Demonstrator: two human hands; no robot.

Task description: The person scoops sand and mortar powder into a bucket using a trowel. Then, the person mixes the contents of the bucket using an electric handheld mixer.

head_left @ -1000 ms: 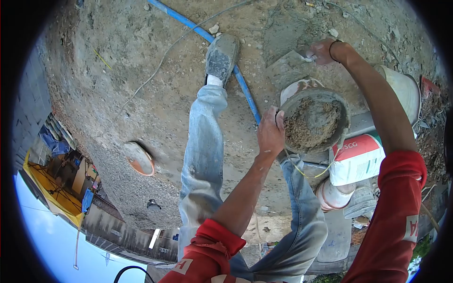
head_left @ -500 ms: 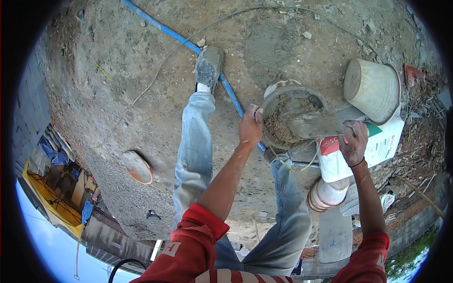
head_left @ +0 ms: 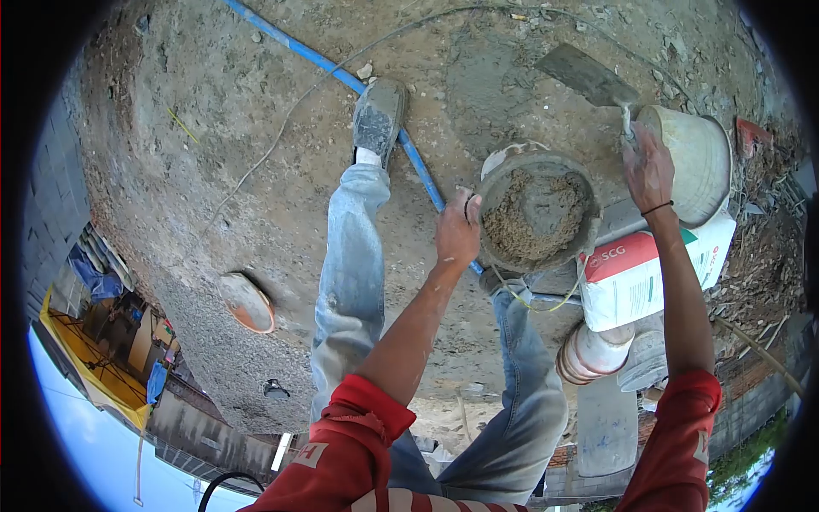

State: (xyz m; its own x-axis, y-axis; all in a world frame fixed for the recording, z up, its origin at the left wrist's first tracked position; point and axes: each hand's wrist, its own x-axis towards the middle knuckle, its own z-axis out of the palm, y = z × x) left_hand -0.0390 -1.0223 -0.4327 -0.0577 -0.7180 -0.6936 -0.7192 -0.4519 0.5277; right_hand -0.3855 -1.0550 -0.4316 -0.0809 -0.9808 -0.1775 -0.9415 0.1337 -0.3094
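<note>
holding the trowel [head_left: 589, 75] near the wet patch [head_left: 488, 81], the right hand [head_left: 650, 173] has fingers wrapped tight; the left hand [head_left: 459, 229] grips the rim of the bucket [head_left: 593, 200]. some mortar [head_left: 516, 229] seems spread, plenty remains inside.

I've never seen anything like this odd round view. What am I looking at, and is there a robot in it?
There's no robot here, just a person working with two bare hands. Every picture comes from one camera worn on that person's head, looking forward and down, so you see their own red sleeves and jeans. The dark border surrounds the rounded view.

The left hand grips the rim of a bucket containing a grainy, grey-brown mix. The right hand holds a trowel by its handle, its flat blade beyond the bucket.

On the ground around them are a blue pipe, a bag marked SCG and a pale tub.
</note>
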